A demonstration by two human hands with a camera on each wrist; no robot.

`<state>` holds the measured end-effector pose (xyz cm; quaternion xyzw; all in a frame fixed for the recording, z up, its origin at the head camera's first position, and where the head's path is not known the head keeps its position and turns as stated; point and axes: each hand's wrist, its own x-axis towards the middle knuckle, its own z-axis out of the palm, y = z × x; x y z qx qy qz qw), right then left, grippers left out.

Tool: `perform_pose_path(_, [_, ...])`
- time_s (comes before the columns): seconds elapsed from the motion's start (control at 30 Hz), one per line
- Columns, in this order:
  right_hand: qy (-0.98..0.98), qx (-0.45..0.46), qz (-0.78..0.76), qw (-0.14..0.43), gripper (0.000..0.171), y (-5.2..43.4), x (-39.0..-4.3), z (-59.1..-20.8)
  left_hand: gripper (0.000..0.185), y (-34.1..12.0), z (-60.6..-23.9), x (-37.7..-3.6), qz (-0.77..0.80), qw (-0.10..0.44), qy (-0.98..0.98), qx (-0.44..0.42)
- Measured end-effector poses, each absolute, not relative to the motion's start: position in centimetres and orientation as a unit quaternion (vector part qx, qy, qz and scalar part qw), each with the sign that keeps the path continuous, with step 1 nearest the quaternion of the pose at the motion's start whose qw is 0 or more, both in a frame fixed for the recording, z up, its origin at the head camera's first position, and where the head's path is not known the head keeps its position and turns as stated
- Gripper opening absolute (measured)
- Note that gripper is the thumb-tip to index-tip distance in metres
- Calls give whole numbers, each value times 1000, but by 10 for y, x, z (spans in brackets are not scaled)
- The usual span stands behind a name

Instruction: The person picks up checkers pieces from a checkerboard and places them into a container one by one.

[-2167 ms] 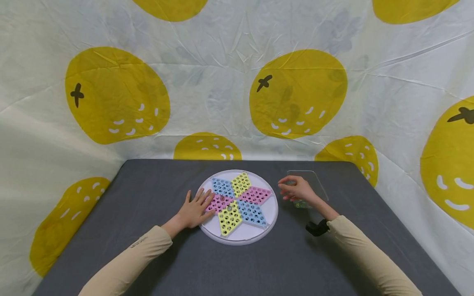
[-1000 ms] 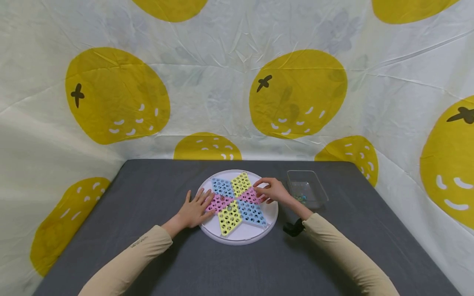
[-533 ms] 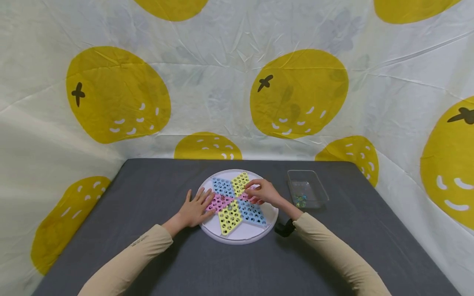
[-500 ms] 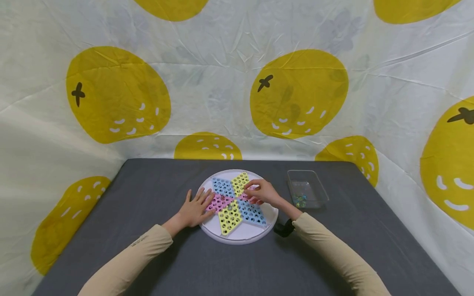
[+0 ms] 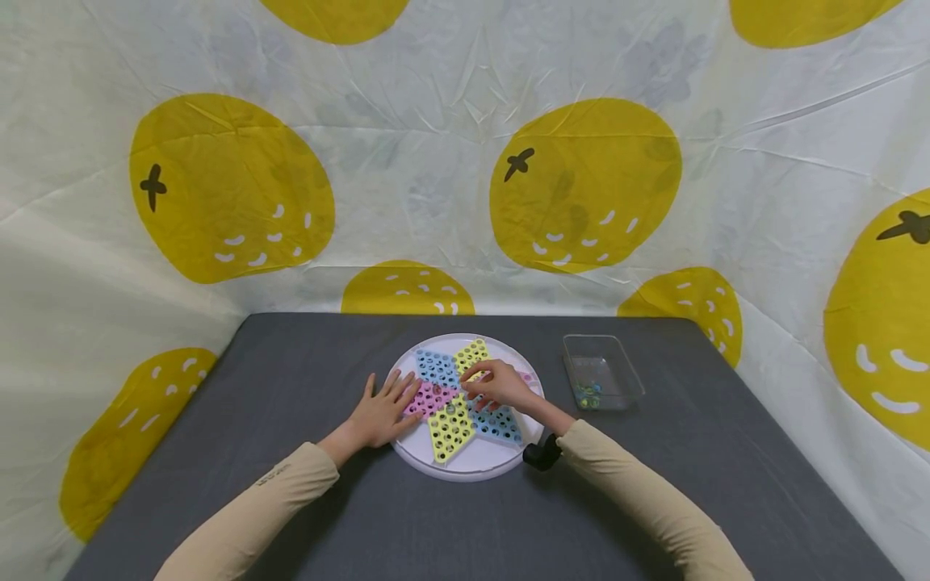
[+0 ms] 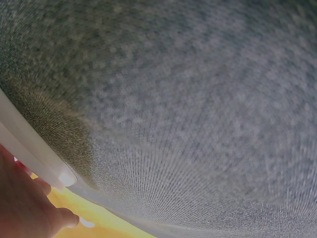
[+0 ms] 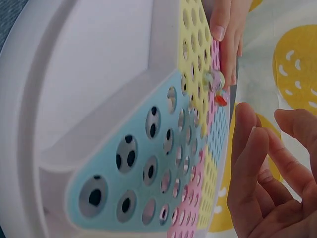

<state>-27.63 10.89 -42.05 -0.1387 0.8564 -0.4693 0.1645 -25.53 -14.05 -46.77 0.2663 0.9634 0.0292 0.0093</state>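
A round white board point(image 5: 472, 472) with a star of blue, yellow and pink holed diamonds lies on the grey table point(image 5: 291, 379). My left hand point(image 5: 381, 411) rests flat on the board's left edge, fingers straight. My right hand point(image 5: 497, 389) hovers over the star's centre with its fingers curled down. In the right wrist view the right fingers point(image 7: 262, 168) curve close to the thumb, and no marble shows between them. Two glass marbles point(image 7: 215, 79) sit in holes near the centre, beside the left fingertips point(image 7: 225, 29). The left wrist view shows only grey cloth, the board's rim point(image 6: 29, 153) and part of the hand.
A clear rectangular tub point(image 5: 617, 355) stands right of the board with a few marbles point(image 5: 588, 393) in its near end. A black strap point(image 5: 539, 456) sits on my right wrist. Fabric printed with yellow fruit point(image 5: 581, 186) walls in the table at the back and sides.
My right hand has travelled left from the clear tub, across the pink diamond, to the centre of the star. The left hand and the board have stayed put.
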Motion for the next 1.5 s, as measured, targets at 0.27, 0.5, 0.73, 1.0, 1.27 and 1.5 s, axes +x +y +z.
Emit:
perform_pose_path(0.27, [855,-143,-466,176,23,102,-273,-425,64,-142,-467,-251,65,-3,958,278])
perform_pose_path(0.5, [856,-151,-459,182,25,98,-270,-430,62,-140,-469,-256,31,15,965,260])
perform_pose_path(0.73, [861,-146,-446,197,24,92,-266,-431,64,-140,-470,-256,26,14,966,255])
perform_pose_path(1.0, [866,-154,-429,207,25,89,-265,-436,63,-141,-472,-256,33,16,966,257])
perform_pose_path(1.27, [874,-165,-414,192,21,87,-264,-440,65,-142,-471,-256,29,17,966,257])
perform_pose_path(1.5, [875,-163,-419,181,18,86,-263,-441,64,-141,-469,-256,26,12,965,260])
